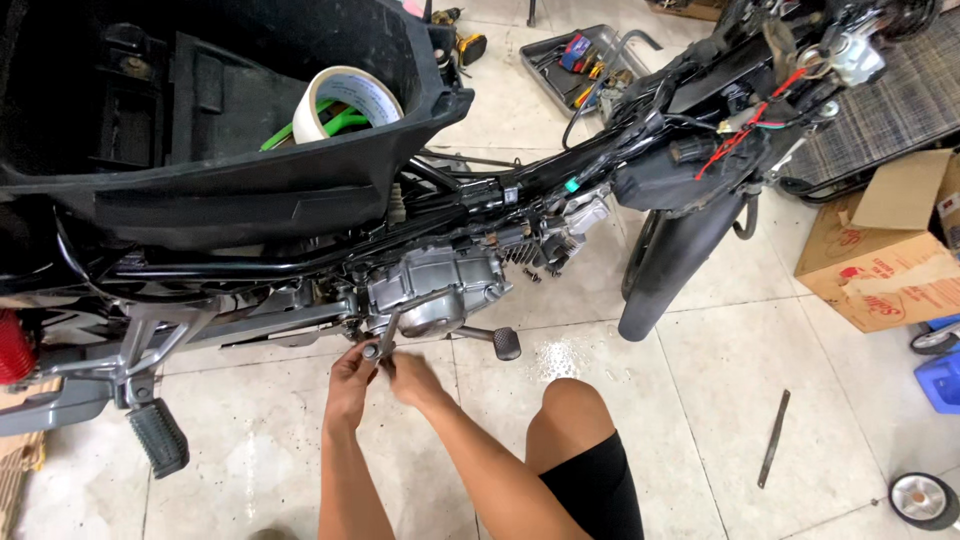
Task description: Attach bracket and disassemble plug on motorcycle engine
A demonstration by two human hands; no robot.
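Both hands [385,372] on grey lever [386,335], red-printed carton [880,270] far right.

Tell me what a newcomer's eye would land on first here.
A stripped motorbike fills the upper frame, its open seat tub holding a tape roll. Low at centre, both hands meet at a metal lever under the silver engine case. A cardboard box sits at right on the tiled floor.

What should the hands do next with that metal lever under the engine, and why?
Probably pull the lever off sideways. Both the left hand and right hand grip its lower end, and it hangs from the engine cover, seemingly still attached.
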